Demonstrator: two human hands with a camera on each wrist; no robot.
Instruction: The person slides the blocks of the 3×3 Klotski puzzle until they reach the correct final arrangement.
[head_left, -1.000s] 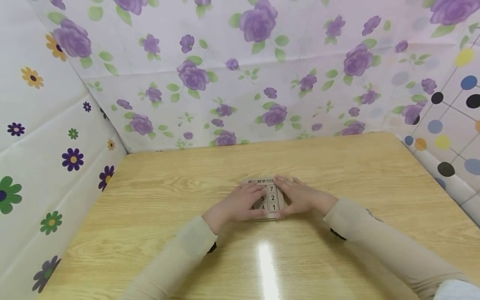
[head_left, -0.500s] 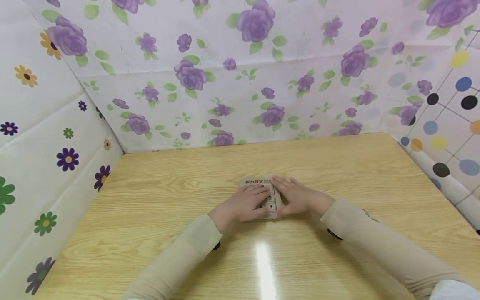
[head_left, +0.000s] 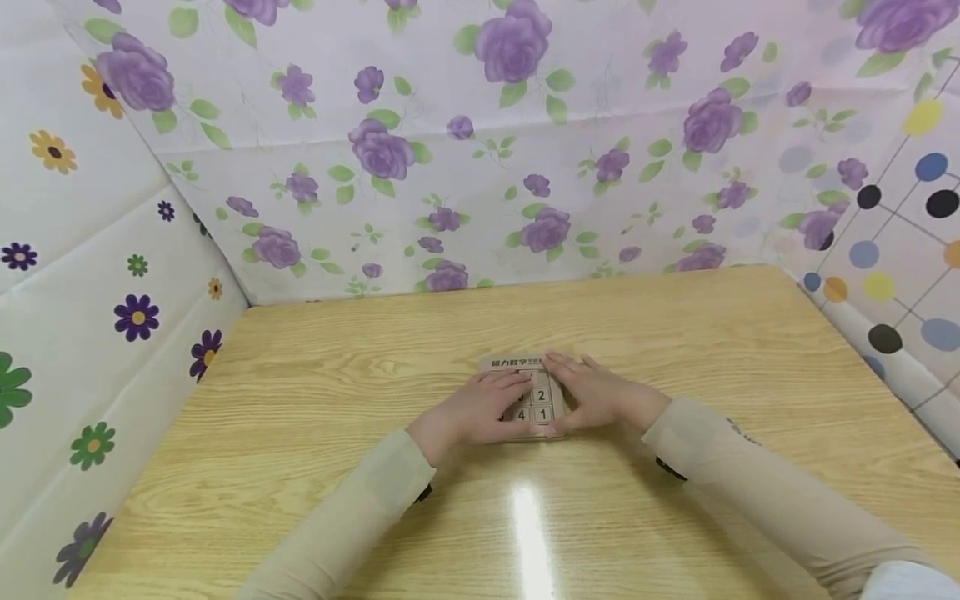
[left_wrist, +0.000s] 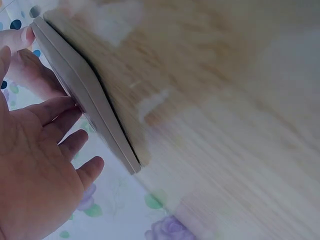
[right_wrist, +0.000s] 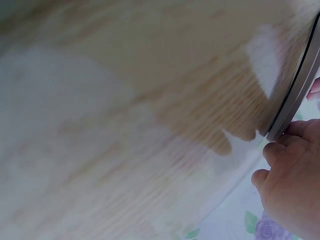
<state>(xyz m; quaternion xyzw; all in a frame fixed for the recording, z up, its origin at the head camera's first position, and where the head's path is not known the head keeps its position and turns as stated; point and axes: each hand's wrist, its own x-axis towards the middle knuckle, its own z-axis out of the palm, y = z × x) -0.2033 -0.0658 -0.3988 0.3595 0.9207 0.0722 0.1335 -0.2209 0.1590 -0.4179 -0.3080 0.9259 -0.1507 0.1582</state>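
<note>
A number sliding puzzle [head_left: 542, 414] lies flat on the table, its square tiles printed with digits such as 2, 4 and 1. My left hand [head_left: 487, 408] reaches over its left part, extended fingertips touching the tiles and covering several. In the left wrist view, the outer fingers of that left hand [left_wrist: 40, 165] are spread clear of the puzzle's edge [left_wrist: 95, 100]. At the right side, my right hand [head_left: 600, 396] holds the frame between the thumb at the near corner and the fingers at the far corner. The right wrist view shows the right hand [right_wrist: 295, 175] against the frame's edge.
The puzzle sits mid-way on a wood-grain table [head_left: 337, 358] with a bright light reflection near its front. A purple-flowered cloth [head_left: 450, 167] hangs behind. Patterned sheets also enclose the left and right sides.
My left hand slid right across the tiles by half a second ago, then drew back left, showing more of the 4 tile. The right hand keeps its hold on the frame.
</note>
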